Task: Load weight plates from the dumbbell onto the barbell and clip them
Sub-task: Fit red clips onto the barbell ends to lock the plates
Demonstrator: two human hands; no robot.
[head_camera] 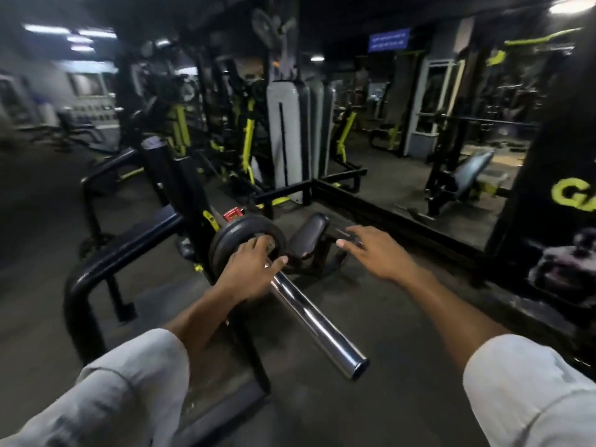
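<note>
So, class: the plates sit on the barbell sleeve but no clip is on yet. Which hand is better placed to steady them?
Left. The left hand already rests against the plates on the sleeve; the right hand hovers open, apart from them.

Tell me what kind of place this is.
A gym, very likely: black weight plates sit on a chrome barbell sleeve, an incline bench stands at right, and yellow-and-black machines fill the background.

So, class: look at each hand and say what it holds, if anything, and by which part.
The left hand rests on the face of the outer weight plate on the barbell sleeve, near the hub. The right hand is open and holds nothing.
</note>
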